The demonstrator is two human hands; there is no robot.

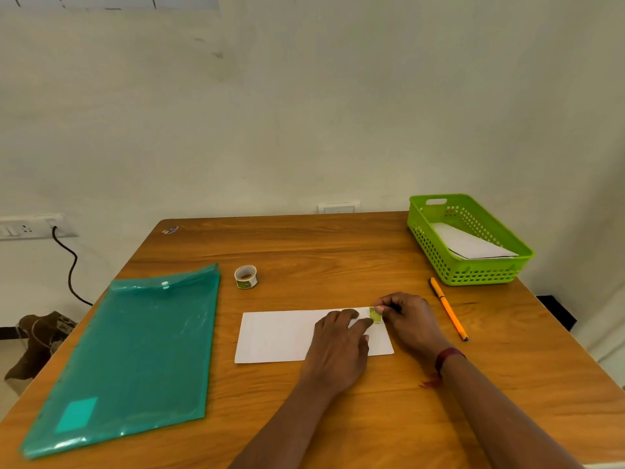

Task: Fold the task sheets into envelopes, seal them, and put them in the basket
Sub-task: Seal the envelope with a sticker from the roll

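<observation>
A white folded sheet (277, 335) lies flat on the wooden table (338, 252) in front of me. My left hand (338, 343) rests on its right half, fingers spread flat and pressing it down. My right hand (409, 319) pinches a small green sticker (376, 314) at the sheet's upper right edge. A green plastic basket (473, 275) stands at the far right of the table with white folded paper (470, 243) inside.
A teal plastic document folder (135, 350) lies on the left of the table. A small roll of stickers (246, 276) stands behind the sheet. An orange pen (448, 308) lies right of my hands. A wall runs behind the table.
</observation>
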